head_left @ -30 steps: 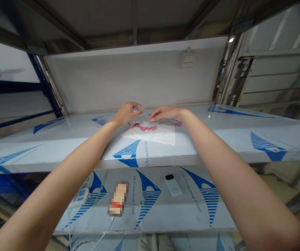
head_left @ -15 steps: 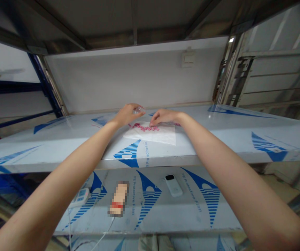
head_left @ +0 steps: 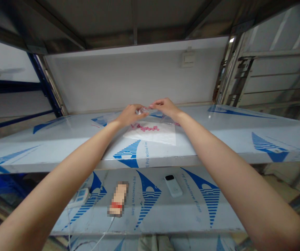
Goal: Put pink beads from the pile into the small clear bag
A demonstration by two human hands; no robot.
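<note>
My left hand (head_left: 132,114) is closed around a clear, crinkled plastic bag (head_left: 141,111) just above the upper shelf. Right beside the bag's top, my right hand (head_left: 164,105) has its fingertips pinched together; what they hold, if anything, is too small to make out. Below both hands lies a white sheet (head_left: 162,137) with a loose row of small pink beads (head_left: 148,128) on it. Another bit of pink (head_left: 177,124), partly hidden, shows near my right wrist beside some clear plastic.
The upper shelf (head_left: 233,139) wears blue-printed protective film. On the lower shelf (head_left: 191,216) are a white device with a dark screen (head_left: 174,185), a pixelated object on a cable (head_left: 118,198) and a power strip (head_left: 80,197). A metal panel (head_left: 134,24) hangs overhead.
My right hand has risen from the pink beads on the sheet to the top of the clear plastic bag. My left hand stays nearly in place, still holding the bag.
</note>
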